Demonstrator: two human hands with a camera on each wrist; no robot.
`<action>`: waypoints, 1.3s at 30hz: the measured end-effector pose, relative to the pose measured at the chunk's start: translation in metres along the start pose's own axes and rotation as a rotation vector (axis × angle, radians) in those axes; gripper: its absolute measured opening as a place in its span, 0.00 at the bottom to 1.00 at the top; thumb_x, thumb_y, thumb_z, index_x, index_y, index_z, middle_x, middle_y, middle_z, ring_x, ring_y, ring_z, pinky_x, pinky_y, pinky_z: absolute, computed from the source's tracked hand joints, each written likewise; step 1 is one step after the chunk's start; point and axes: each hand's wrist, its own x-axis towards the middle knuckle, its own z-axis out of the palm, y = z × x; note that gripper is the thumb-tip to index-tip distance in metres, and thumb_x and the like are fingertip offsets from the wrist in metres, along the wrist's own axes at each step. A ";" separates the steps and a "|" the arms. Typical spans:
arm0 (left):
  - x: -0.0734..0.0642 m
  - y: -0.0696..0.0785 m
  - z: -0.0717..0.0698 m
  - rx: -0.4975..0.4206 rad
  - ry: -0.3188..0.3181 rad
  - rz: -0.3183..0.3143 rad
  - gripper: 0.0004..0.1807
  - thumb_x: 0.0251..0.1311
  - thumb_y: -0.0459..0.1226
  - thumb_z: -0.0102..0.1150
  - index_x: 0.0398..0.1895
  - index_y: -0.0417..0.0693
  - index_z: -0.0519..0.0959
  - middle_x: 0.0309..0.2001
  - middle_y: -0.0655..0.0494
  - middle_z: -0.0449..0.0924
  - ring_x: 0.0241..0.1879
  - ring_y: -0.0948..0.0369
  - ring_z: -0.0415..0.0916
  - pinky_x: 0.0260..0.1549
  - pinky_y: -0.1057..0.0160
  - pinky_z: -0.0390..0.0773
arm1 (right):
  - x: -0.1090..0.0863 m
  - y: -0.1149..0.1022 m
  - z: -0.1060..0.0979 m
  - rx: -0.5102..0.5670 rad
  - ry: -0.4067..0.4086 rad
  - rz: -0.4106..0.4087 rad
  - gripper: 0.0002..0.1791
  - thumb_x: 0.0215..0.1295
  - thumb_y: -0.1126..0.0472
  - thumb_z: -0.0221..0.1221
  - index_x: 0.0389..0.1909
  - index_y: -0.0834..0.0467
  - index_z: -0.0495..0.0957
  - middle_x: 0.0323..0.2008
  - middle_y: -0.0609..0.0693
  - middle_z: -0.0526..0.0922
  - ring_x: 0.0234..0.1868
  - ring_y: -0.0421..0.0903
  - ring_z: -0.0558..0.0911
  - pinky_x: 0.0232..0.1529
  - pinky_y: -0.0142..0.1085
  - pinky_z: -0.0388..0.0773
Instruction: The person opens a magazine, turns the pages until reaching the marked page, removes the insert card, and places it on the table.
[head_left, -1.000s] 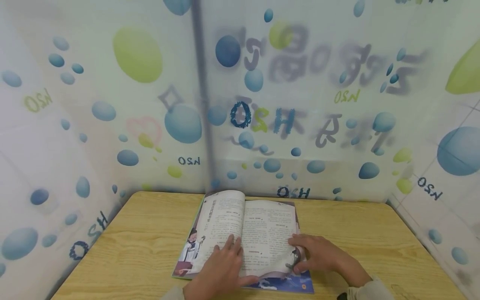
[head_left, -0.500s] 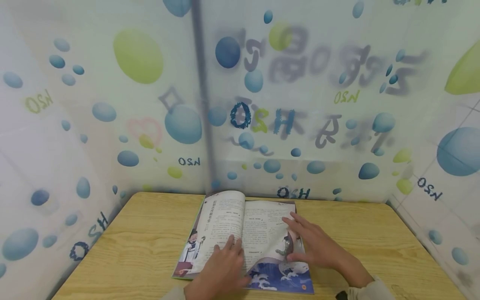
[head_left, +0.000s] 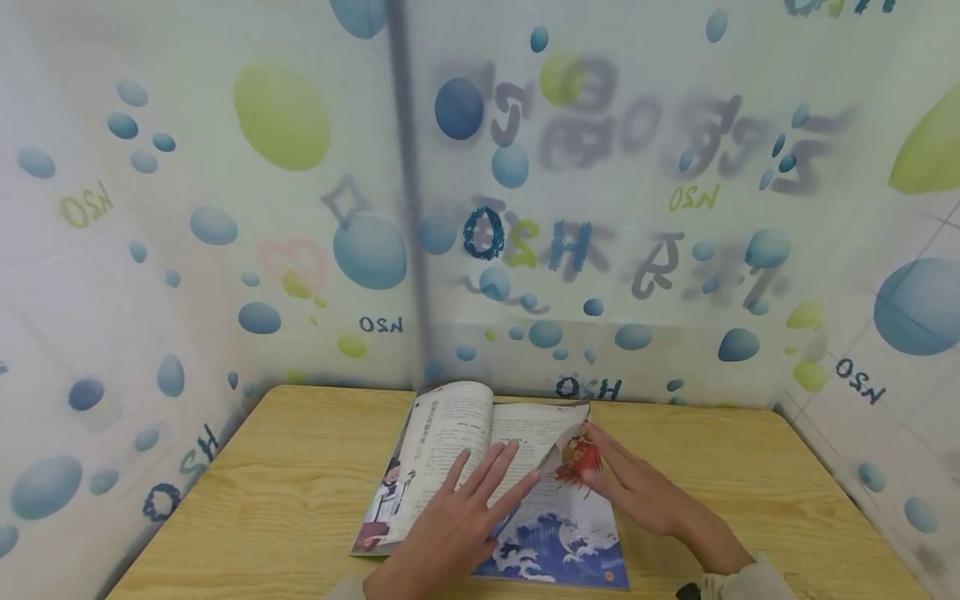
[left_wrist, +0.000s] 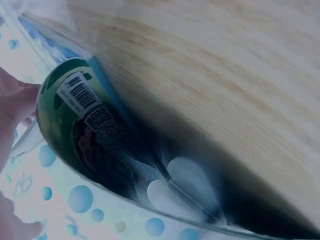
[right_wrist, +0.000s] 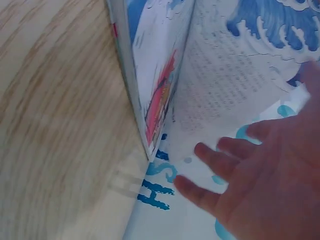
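An open magazine lies on the wooden table, with a right-hand page folding over toward the left. Below that page shows a sheet with blue waves and a red figure. My left hand is over the magazine's middle, fingers spread, near the folding page. My right hand is at the magazine's right edge with straight fingers, its fingertips near the page's far corner. In the right wrist view the right hand has spread fingers beside a raised page. The left wrist view shows a green cover with a barcode.
The wooden table extends on both sides of the magazine. A pale curtain with blue and green bubbles and mirrored H2O lettering surrounds the table at the back and sides.
The right-hand page has lifted and folded leftward, uncovering the wave picture and red figure. My right hand has moved up the page edge; my left hand has shifted slightly up with fingers spread wider.
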 end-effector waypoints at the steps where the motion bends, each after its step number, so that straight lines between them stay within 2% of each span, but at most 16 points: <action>1: 0.000 0.000 0.000 0.009 0.016 0.022 0.60 0.51 0.53 0.73 0.81 0.60 0.44 0.80 0.47 0.39 0.78 0.51 0.41 0.69 0.42 0.58 | 0.000 0.001 0.001 -0.015 -0.021 0.006 0.44 0.73 0.39 0.50 0.79 0.59 0.47 0.78 0.61 0.49 0.75 0.65 0.54 0.68 0.64 0.55; 3: -0.001 0.000 -0.002 0.025 0.020 0.051 0.58 0.53 0.61 0.68 0.81 0.62 0.44 0.81 0.49 0.38 0.79 0.52 0.38 0.70 0.41 0.54 | 0.000 0.005 0.002 -0.047 -0.084 0.002 0.48 0.67 0.37 0.58 0.78 0.60 0.52 0.76 0.64 0.52 0.73 0.69 0.57 0.66 0.66 0.58; 7: -0.003 0.001 -0.004 0.056 -0.012 0.093 0.57 0.53 0.74 0.51 0.81 0.61 0.46 0.81 0.52 0.38 0.79 0.52 0.35 0.72 0.41 0.48 | -0.002 0.009 0.005 -0.068 -0.257 -0.005 0.57 0.50 0.37 0.72 0.76 0.58 0.58 0.74 0.67 0.55 0.71 0.72 0.59 0.62 0.70 0.59; 8: -0.003 0.001 -0.005 0.070 -0.021 0.100 0.56 0.53 0.75 0.50 0.80 0.61 0.48 0.81 0.53 0.40 0.79 0.52 0.35 0.72 0.42 0.47 | -0.003 0.010 0.006 -0.067 -0.291 0.000 0.58 0.46 0.38 0.74 0.76 0.57 0.59 0.74 0.67 0.56 0.71 0.72 0.59 0.61 0.72 0.58; 11: -0.001 0.001 -0.003 0.128 -0.026 0.122 0.45 0.61 0.64 0.57 0.78 0.59 0.58 0.79 0.52 0.49 0.78 0.52 0.40 0.73 0.45 0.47 | -0.004 0.011 0.008 -0.083 -0.345 0.019 0.62 0.41 0.38 0.76 0.76 0.55 0.59 0.75 0.66 0.55 0.72 0.70 0.57 0.61 0.74 0.54; 15: 0.000 0.001 0.001 0.197 -0.059 0.119 0.35 0.59 0.52 0.64 0.71 0.58 0.70 0.75 0.52 0.60 0.77 0.52 0.49 0.72 0.45 0.50 | -0.005 0.011 0.010 -0.100 -0.342 0.030 0.63 0.38 0.38 0.77 0.75 0.56 0.60 0.75 0.65 0.55 0.74 0.67 0.55 0.62 0.74 0.51; 18: -0.001 0.002 0.002 0.222 -0.087 0.095 0.31 0.59 0.53 0.62 0.66 0.57 0.76 0.72 0.52 0.65 0.75 0.53 0.54 0.72 0.44 0.51 | -0.007 0.010 0.012 -0.105 -0.333 0.042 0.62 0.37 0.39 0.78 0.75 0.55 0.61 0.75 0.64 0.55 0.74 0.67 0.55 0.63 0.73 0.52; 21: -0.001 0.002 0.004 0.248 -0.080 0.067 0.28 0.58 0.54 0.60 0.60 0.55 0.80 0.69 0.52 0.70 0.75 0.52 0.55 0.72 0.41 0.48 | -0.007 0.010 0.013 -0.120 -0.326 0.047 0.62 0.36 0.39 0.78 0.74 0.55 0.62 0.75 0.64 0.55 0.74 0.66 0.55 0.64 0.72 0.52; 26: -0.001 0.004 0.006 0.296 -0.074 0.043 0.30 0.57 0.58 0.58 0.58 0.54 0.81 0.67 0.52 0.73 0.74 0.52 0.55 0.73 0.42 0.43 | -0.007 0.010 0.011 -0.136 -0.321 0.046 0.62 0.35 0.40 0.79 0.74 0.54 0.63 0.76 0.62 0.55 0.74 0.67 0.56 0.63 0.72 0.54; 31: 0.000 0.006 0.007 0.307 -0.114 0.076 0.26 0.59 0.56 0.57 0.57 0.56 0.82 0.66 0.54 0.74 0.73 0.53 0.58 0.73 0.44 0.45 | -0.007 0.008 0.010 -0.136 -0.323 0.056 0.61 0.36 0.40 0.79 0.74 0.54 0.64 0.76 0.61 0.56 0.73 0.68 0.58 0.62 0.72 0.56; 36: 0.002 0.009 0.007 0.304 -0.151 0.116 0.18 0.62 0.52 0.57 0.48 0.55 0.86 0.64 0.53 0.75 0.72 0.53 0.61 0.73 0.43 0.46 | -0.008 0.008 0.010 -0.129 -0.325 0.064 0.61 0.36 0.40 0.79 0.74 0.53 0.63 0.76 0.62 0.55 0.72 0.70 0.58 0.61 0.72 0.58; 39: 0.002 0.011 0.007 0.308 -0.163 0.116 0.16 0.62 0.52 0.57 0.42 0.54 0.87 0.63 0.52 0.76 0.71 0.53 0.63 0.72 0.42 0.47 | -0.008 0.008 0.011 -0.134 -0.323 0.061 0.61 0.36 0.40 0.79 0.74 0.53 0.63 0.76 0.61 0.55 0.71 0.71 0.59 0.61 0.71 0.59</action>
